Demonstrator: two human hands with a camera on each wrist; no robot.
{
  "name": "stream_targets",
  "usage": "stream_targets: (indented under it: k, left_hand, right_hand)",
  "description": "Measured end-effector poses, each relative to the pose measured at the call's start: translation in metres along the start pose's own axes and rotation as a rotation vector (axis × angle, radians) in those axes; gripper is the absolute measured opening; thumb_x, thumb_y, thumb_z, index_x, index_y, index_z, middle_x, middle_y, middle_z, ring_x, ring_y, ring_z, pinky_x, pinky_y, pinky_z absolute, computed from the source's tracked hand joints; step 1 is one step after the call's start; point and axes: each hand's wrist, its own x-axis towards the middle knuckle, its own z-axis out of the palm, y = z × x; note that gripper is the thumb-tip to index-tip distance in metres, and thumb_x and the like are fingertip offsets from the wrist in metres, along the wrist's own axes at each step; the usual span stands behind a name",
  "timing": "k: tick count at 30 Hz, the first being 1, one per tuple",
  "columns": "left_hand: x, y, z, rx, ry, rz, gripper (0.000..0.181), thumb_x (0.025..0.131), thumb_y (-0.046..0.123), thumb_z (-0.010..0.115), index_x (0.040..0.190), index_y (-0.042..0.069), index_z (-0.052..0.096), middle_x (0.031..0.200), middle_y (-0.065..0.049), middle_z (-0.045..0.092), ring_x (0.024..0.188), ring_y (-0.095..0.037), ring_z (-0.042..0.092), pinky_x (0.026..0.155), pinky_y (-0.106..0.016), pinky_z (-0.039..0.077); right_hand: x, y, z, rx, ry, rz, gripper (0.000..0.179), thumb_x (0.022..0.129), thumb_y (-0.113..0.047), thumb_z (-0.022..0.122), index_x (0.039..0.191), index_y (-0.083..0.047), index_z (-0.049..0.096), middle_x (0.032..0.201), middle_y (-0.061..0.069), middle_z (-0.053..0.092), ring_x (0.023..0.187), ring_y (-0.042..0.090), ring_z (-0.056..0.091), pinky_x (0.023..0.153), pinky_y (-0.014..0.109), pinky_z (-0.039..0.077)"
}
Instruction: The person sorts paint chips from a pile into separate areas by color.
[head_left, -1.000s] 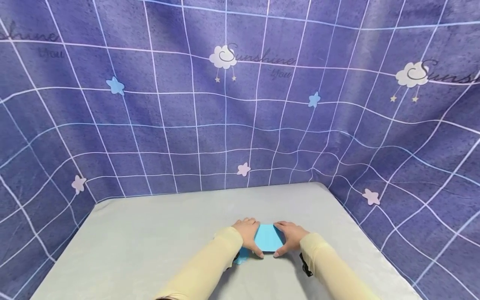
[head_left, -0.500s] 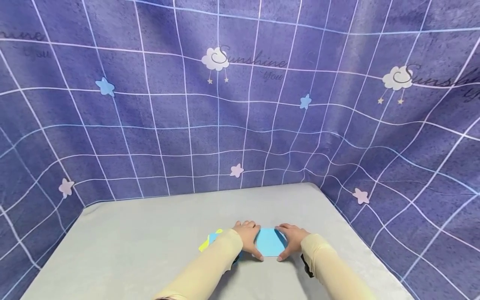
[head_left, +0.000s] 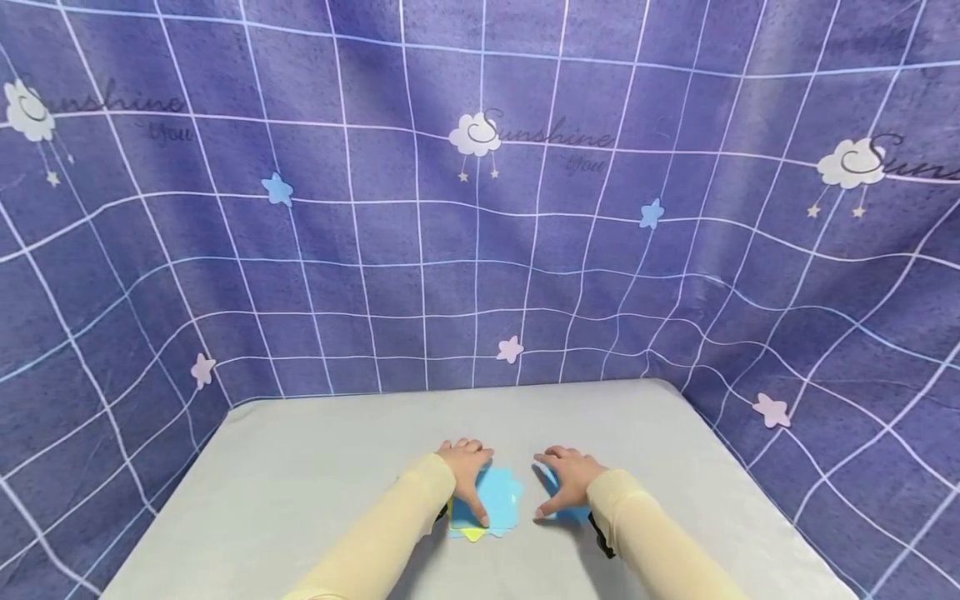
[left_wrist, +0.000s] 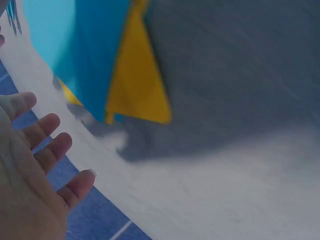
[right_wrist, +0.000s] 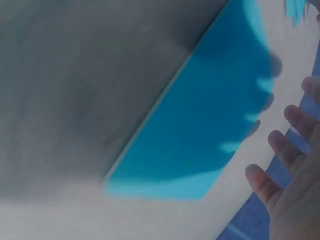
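Several flat blue pieces (head_left: 501,493) lie in a loose pile on the table, with yellow pieces (left_wrist: 137,90) showing beneath and past their edges. My left hand (head_left: 463,477) spans the left side of this pile, thumb at the near edge and fingers spread toward the far edge. In the left wrist view its fingers are apart and extended beside the pile. Right of it, my right hand (head_left: 573,481) is over a separate flat blue piece (right_wrist: 180,130) with a thin pale edge. The fingers, spread and extended, cast shadows on it. The right hand partly covers this piece in the head view.
The pieces lie on a pale cloth-covered table (head_left: 337,467). A purple-blue curtain (head_left: 375,250) with grid lines, clouds and stars hangs behind the table and along both sides.
Both hands have moved left off the blue piece they flanked. The left hand is now at the mixed pile, the right hand over that blue piece. The head view has shifted too.
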Motion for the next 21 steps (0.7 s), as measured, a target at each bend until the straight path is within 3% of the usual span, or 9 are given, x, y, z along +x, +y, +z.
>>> stream_targets:
  k: [11, 21]
  left_hand:
    - [-0.015, -0.005, 0.007, -0.025, -0.029, -0.019, 0.117, 0.063, 0.070, 0.089, 0.157, 0.016, 0.044, 0.155, -0.008, 0.047, 0.142, -0.029, 0.042, 0.114, -0.054, 0.036]
    - [-0.011, -0.009, 0.017, -0.007, 0.048, 0.016, 0.096, 0.069, 0.071, 0.084, 0.140, 0.011, 0.061, 0.133, 0.000, 0.058, 0.120, -0.020, 0.055, 0.102, -0.046, 0.048]
  right_hand:
    - [0.027, -0.046, 0.007, -0.037, -0.047, -0.020, 0.097, 0.073, -0.057, 0.087, 0.149, -0.007, 0.053, 0.146, 0.012, 0.052, 0.134, 0.035, 0.049, 0.105, 0.062, 0.041]
    - [0.037, -0.060, 0.019, -0.093, -0.052, -0.032, 0.101, 0.072, -0.061, 0.088, 0.149, -0.007, 0.053, 0.143, 0.011, 0.055, 0.130, 0.035, 0.050, 0.105, 0.057, 0.043]
